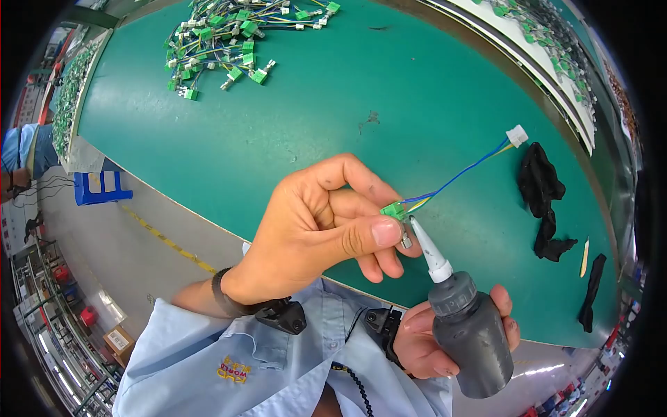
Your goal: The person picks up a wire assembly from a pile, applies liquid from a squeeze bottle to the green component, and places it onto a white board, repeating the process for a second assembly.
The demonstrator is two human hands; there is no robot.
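Between the thumb and fingers of my left hand [313, 222] is a small green connector [393, 210] of a wire harness. Its blue and yellow wires [462, 169] stretch up to the right and end in a white plug [516, 135]. My right hand [424, 344] is wrapped around a dark squeeze bottle [474, 340], which is tilted. The bottle's pale tapered nozzle [429, 250] points at the wire side of the green connector. Its tip is right beside the wires; whether it touches them I cannot tell.
A heap of similar wire harnesses [215, 42] lies at the far left of the green table [278, 125]. Black cloth pieces [540, 181] and a thin wooden stick [584, 258] lie on the right. More harnesses fill a white tray [535, 55] at the far right. A blue stool [102, 187] stands left.
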